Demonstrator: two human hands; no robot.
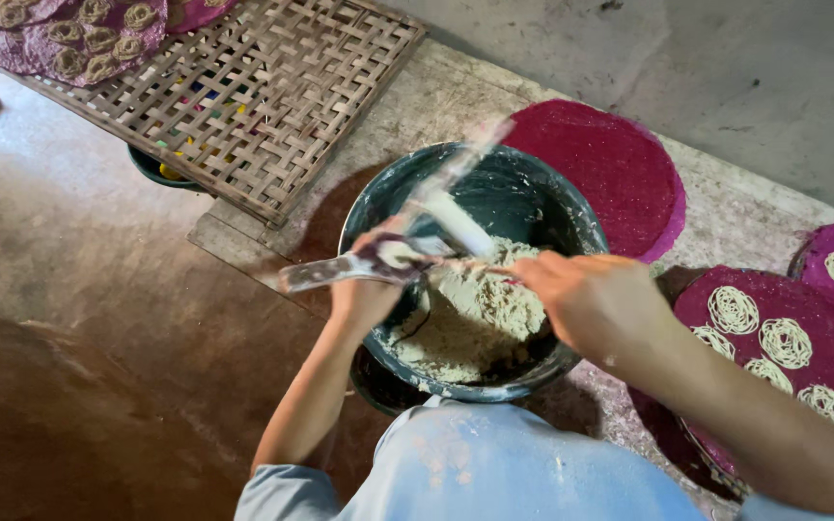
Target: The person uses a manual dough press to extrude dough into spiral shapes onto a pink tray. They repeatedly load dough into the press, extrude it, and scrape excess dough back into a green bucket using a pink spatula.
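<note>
Your left hand (364, 289) closes its fingers around a flat, dough-smeared spatula (340, 270), held level over the near rim of the dark bucket (562, 217). Your right hand (586, 299) grips a second blade (456, 193), blurred, slanting up across the first above the pale dough (475, 318) heaped in the bucket. Just right of you lies a magenta cloth mat with noodle coils (784, 338); behind the bucket sits a bare crimson mat (610, 164). Farther left, a woven bamboo tray (263, 87) rests over a basin.

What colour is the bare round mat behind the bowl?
Deep magenta round mat, plain, seen in the head view.
</note>
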